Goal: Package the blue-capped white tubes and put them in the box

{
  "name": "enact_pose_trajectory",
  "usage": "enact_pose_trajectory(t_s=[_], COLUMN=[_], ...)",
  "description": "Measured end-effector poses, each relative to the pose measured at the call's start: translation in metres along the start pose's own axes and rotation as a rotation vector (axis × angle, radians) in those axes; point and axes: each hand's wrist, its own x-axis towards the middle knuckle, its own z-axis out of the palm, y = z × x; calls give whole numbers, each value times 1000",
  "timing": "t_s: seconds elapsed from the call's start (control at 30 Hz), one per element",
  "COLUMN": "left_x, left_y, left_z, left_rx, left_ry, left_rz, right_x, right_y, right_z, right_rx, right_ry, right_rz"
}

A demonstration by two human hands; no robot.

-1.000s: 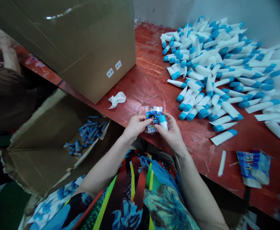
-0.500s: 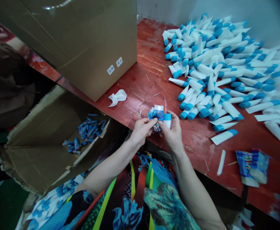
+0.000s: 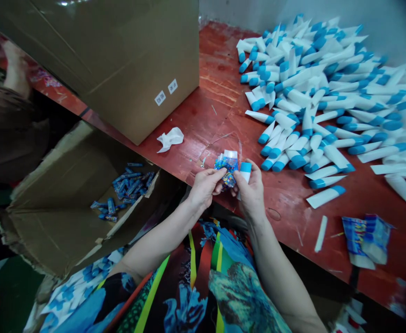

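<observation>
My left hand [image 3: 206, 186] pinches a small colourful printed wrapper [image 3: 226, 165] at the front edge of the red table [image 3: 203, 120]. My right hand [image 3: 251, 190] is closed round a white tube with a blue cap [image 3: 245, 171] and also touches the wrapper. Both hands meet over the table edge, just above my lap. A large heap of the same white tubes with blue caps [image 3: 314, 92] covers the table's right half.
A big closed cardboard box [image 3: 119, 60] stands on the table at the left. An open carton [image 3: 67, 203] below holds several wrapped blue tubes [image 3: 126, 187]. A crumpled white scrap [image 3: 170, 138] and a stack of printed wrappers [image 3: 366, 238] lie on the table. Another person's arm [image 3: 12, 69] is at far left.
The wrapper has been gathered tighter between my fingers and both hands have shifted slightly right. The view has drifted a little.
</observation>
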Motion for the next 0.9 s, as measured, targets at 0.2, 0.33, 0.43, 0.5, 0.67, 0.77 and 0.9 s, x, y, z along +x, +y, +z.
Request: enact_pose_trajectory(t_s=[0.2, 0.33, 0.43, 0.5, 0.67, 0.77, 0.9], left_x=[3, 1, -1, -3, -3, -4, -8], left_y=[-2, -2, 0, 0, -2, -3, -4], left_z=[-6, -5, -2, -1, -4, -5, -2], left_rx=[-22, 16, 46, 55, 46, 74, 114], left_ry=[138, 139, 135, 130, 91, -22, -122], left_rz=[51, 75, 88, 93, 84, 25, -74], right_x=[-25, -38, -38, -37, -35, -35, -35], right_y=[-2, -13, -18, -19, -18, -18, -15], right_z=[-22, -23, -18, -15, -13, -13, -9], right_rx=[-109, -411, -567, -643, -743, -770, -791], right_ry=[-198, -243, -231, -226, -196, -195, -135], right_rz=[19, -173, -206, -193, -240, -237, -259])
